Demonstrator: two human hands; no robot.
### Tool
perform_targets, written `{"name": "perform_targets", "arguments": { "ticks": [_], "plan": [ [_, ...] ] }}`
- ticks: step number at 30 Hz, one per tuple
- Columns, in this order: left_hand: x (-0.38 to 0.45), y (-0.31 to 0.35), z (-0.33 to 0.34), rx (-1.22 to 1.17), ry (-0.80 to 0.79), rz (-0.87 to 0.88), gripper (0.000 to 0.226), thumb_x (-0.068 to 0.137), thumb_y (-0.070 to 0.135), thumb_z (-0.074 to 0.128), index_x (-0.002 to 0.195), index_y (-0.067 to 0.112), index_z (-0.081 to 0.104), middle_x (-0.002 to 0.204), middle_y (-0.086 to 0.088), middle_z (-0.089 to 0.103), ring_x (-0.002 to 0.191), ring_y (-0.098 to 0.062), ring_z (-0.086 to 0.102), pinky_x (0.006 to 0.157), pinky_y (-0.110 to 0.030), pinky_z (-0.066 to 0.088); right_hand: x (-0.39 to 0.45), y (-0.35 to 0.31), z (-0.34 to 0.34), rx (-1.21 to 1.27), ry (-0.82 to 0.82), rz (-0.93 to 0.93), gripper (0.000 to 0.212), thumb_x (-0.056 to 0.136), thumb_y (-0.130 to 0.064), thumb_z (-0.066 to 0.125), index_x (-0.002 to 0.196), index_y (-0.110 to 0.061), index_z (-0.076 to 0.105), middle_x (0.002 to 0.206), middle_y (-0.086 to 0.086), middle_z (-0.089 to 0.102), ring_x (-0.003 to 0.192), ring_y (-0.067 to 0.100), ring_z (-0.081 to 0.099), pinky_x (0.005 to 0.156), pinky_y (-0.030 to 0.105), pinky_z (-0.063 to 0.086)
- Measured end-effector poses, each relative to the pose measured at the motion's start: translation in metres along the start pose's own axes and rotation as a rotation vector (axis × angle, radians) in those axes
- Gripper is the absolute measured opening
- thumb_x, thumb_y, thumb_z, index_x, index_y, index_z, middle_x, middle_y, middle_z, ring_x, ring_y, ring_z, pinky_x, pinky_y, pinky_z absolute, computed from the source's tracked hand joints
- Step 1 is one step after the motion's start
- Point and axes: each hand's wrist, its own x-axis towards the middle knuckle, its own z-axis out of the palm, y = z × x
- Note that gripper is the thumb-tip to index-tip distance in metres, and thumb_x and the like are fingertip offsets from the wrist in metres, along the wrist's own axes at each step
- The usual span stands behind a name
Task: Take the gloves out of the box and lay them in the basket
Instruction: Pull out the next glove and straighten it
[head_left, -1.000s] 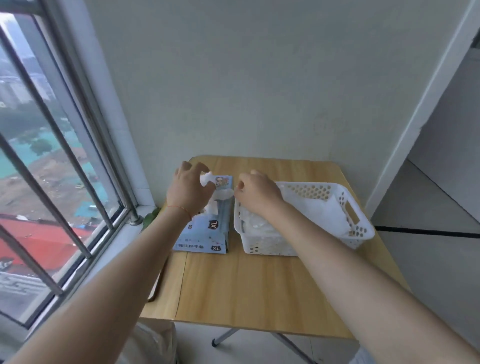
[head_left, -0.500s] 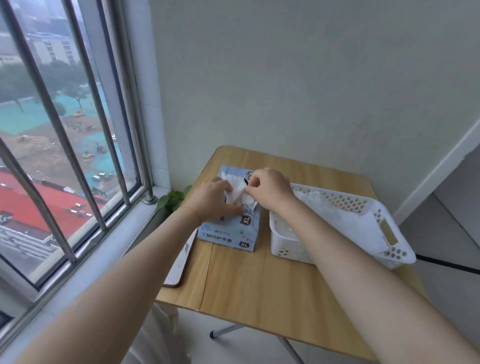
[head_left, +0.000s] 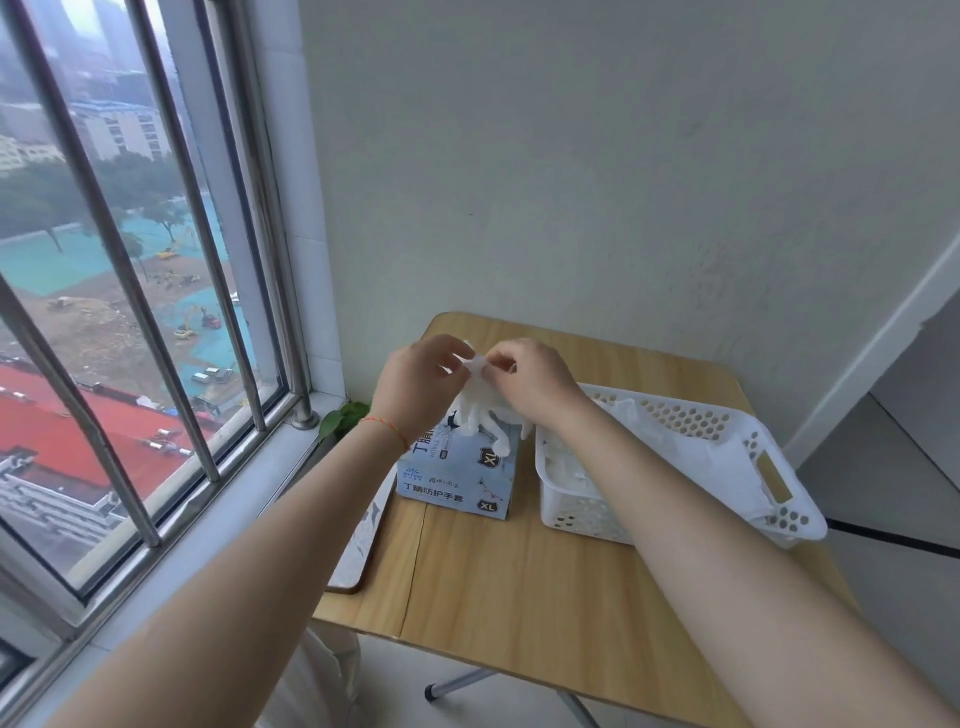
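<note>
We held a white glove (head_left: 480, 410) up between both hands above the blue glove box (head_left: 457, 475). Its cuff end sat pinched at the top, and its limp fingers hung down to the top of the box, just below our grip. Our left hand (head_left: 415, 387) pinched the cuff from the window side with curled fingers and thumb; our right hand (head_left: 535, 382) pinched the same cuff from the basket side, so the two hands nearly met over it.

The box stood toward the tabletop's (head_left: 519, 571) left edge, and the white basket (head_left: 779, 519) lay just beside it toward the right edge, apart from it by a narrow strip of wood. More pale gloves (head_left: 566, 467) lay in the basket's near end, though their outlines blurred into the white plastic and we could not count them. Our right wrist hid part of the basket's rim, and our left wrist, which wore a thin orange cord (head_left: 387, 428), covered the box's far left corner. We could not see the box's opening behind the glove.

Both forearms reached forward from the lower corners, wrists raised above the tabletop.
</note>
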Motion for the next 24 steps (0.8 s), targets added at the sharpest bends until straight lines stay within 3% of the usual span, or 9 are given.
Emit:
{"name": "perform_targets", "arguments": {
  "ticks": [3,6,12,16,18,21,24],
  "plan": [
    [0.000,-0.001,-0.004,0.013,0.030,-0.025,0.012,0.087,0.011,0.065,0.094,0.021,0.069,0.081,0.011,0.066,0.076,-0.012,0.064,0.074,-0.025,0.053,0.001,0.002,-0.002,0.050,0.131,0.068,0.012,0.089,-0.023,0.068,0.091,-0.012,0.070,0.089,-0.002,0.067,0.085,0.017,0.062,0.074,0.027,0.049],
    [-0.001,-0.006,-0.004,0.072,-0.050,-0.056,0.011,0.086,0.016,0.068,0.087,0.026,0.064,0.081,0.011,0.065,0.078,-0.014,0.065,0.071,-0.029,0.055,-0.001,0.006,-0.007,0.066,0.209,0.102,0.018,0.083,-0.025,0.073,0.086,-0.009,0.064,0.081,-0.002,0.063,0.076,0.016,0.058,0.071,0.030,0.048],
    [-0.012,-0.004,0.007,-0.018,-0.113,-0.167,0.014,0.088,0.034,0.067,0.091,0.021,0.063,0.084,0.011,0.064,0.075,-0.006,0.062,0.059,-0.017,0.045,-0.003,0.015,-0.011,0.054,0.155,0.112,0.016,0.092,-0.019,0.062,0.085,-0.008,0.071,0.083,0.000,0.068,0.079,0.017,0.062,0.070,0.026,0.046],
    [-0.012,-0.004,0.012,0.067,-0.132,-0.208,0.020,0.091,0.030,0.061,0.075,0.019,0.065,0.075,0.002,0.068,0.071,-0.017,0.062,0.058,-0.021,0.045,-0.001,0.012,-0.017,0.145,0.216,0.117,0.010,0.091,-0.015,0.062,0.085,-0.012,0.069,0.085,-0.001,0.069,0.079,0.020,0.065,0.075,0.032,0.053],
    [-0.012,-0.004,0.012,0.073,-0.147,-0.216,0.019,0.091,0.030,0.062,0.076,0.020,0.065,0.075,0.004,0.067,0.069,-0.015,0.060,0.057,-0.020,0.043,0.000,0.011,-0.020,0.212,0.265,0.127,0.008,0.087,-0.015,0.065,0.080,-0.018,0.064,0.082,-0.001,0.068,0.076,0.021,0.066,0.075,0.036,0.056],
    [-0.016,0.003,0.013,-0.027,-0.099,-0.214,0.016,0.091,0.034,0.063,0.089,0.019,0.062,0.080,0.008,0.063,0.062,-0.001,0.059,0.058,-0.021,0.045,0.001,0.010,-0.019,0.305,0.253,0.156,0.014,0.086,-0.013,0.067,0.077,-0.018,0.057,0.076,0.002,0.067,0.069,0.022,0.069,0.070,0.039,0.060],
    [-0.020,0.009,0.014,-0.112,0.050,-0.203,0.014,0.091,0.033,0.061,0.094,0.021,0.055,0.085,0.006,0.060,0.064,-0.003,0.058,0.062,-0.028,0.049,0.000,0.009,-0.016,0.312,0.112,0.194,0.008,0.092,-0.009,0.061,0.087,-0.014,0.065,0.078,0.006,0.070,0.068,0.018,0.071,0.071,0.034,0.061]
  ]
}}
